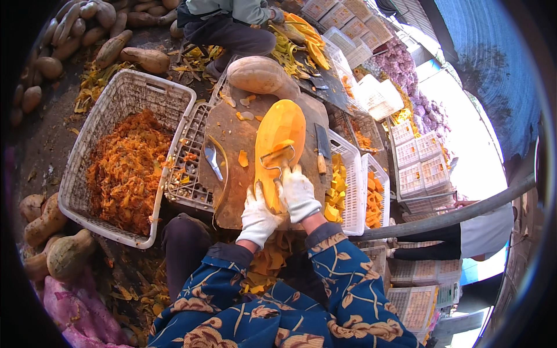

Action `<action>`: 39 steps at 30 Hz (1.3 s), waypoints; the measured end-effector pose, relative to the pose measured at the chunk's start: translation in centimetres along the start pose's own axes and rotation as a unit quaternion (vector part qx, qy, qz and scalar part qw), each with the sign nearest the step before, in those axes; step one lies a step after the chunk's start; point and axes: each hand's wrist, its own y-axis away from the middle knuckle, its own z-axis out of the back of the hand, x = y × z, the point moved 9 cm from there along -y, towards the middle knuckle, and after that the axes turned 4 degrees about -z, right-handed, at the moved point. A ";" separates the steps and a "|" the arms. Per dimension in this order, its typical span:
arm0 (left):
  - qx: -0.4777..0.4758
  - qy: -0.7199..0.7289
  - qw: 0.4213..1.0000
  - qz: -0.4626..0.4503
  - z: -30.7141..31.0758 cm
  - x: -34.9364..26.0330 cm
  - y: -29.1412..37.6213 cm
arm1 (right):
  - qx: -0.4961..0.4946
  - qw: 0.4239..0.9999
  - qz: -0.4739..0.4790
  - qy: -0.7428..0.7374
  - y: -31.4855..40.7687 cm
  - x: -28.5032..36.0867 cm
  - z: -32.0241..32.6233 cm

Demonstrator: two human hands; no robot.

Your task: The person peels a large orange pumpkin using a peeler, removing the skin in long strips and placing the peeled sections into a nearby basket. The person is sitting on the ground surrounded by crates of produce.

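Note:
A peeled orange butternut-type squash (279, 126) lies lengthwise on a worn wooden board (235, 191). White-gloved, my left hand (257, 215) grips the squash's near, narrow end. My right hand (299, 193), gloved too, is closed around the handle of a wide peeler (277, 158), whose blade rests on the squash. A bit of orange flesh shows at the blade. Right of the squash lies a cleaver (322, 145) with a wooden handle. A white spoon (212, 161) lies on the board's left side. Behind the peeled squash rests an unpeeled one (261, 75).
At left stands a white crate (174, 93) holding orange pulp. Cut squash pieces (336, 191) fill part of a crate at the board's right. Whole squashes (69, 254) lie on the ground. Another person (230, 30) sits ahead; a grey pole (452, 219) crosses at right, before a standing person (485, 230).

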 end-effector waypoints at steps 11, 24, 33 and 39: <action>0.018 0.009 1.000 0.005 -0.5 0.6 -0.1 | -0.060 0.973 -0.075 -0.208 -0.9 -4.1 2.5; 0.021 0.025 0.999 0.006 -0.5 0.9 -0.2 | -0.045 0.957 -0.106 -0.266 1.9 -2.6 -2.1; 0.018 0.039 0.999 0.016 -0.4 1.0 -0.2 | 0.017 0.956 -0.100 -0.275 7.6 -2.0 -2.6; 0.127 0.246 0.958 0.081 0.4 2.8 -1.1 | 0.006 0.963 -0.081 -0.257 7.4 -2.2 -2.6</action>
